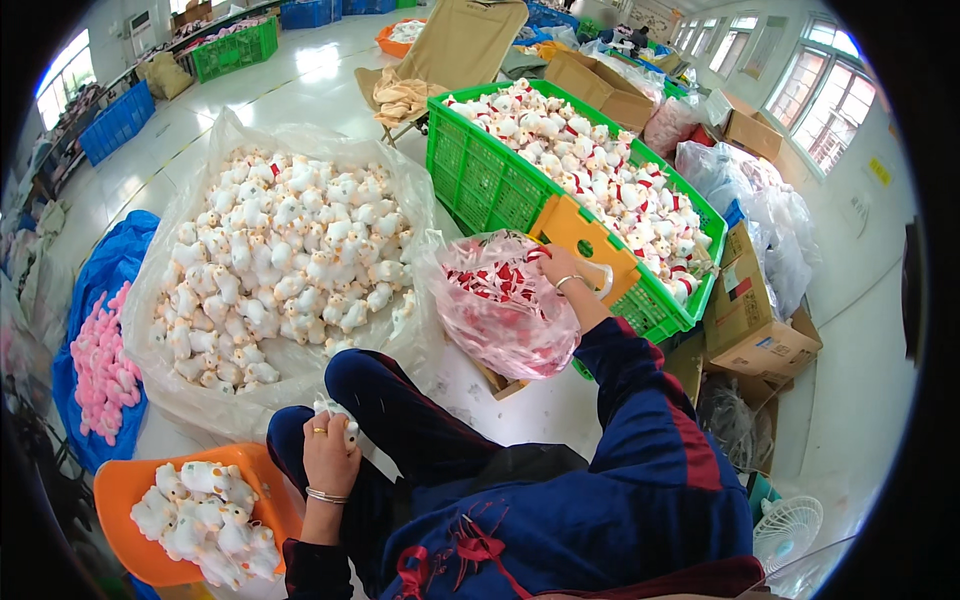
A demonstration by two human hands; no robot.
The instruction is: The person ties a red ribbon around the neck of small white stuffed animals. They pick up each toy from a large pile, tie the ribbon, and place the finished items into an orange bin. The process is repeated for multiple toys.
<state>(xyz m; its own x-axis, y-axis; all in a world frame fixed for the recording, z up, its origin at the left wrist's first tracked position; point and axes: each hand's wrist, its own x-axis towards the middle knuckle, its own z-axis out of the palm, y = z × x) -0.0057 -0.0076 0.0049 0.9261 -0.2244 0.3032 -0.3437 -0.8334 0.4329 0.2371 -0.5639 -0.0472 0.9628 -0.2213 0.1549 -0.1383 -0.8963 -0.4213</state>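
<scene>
Your L hand [330, 458] grips a white plush toy [351, 434], L knee [287, 428] below prob. for support. R hand [558, 266] at ribbon bag [505, 338]; can't tell grip.

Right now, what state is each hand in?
Left hand: closed around a white plush toy.
Right hand: at the plastic bag of red-and-white strips; grip unclear.

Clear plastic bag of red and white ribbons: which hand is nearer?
Right. The right hand is at the bag, upper right; the left hand is away, lower left of it, holding a white plush toy.
</scene>
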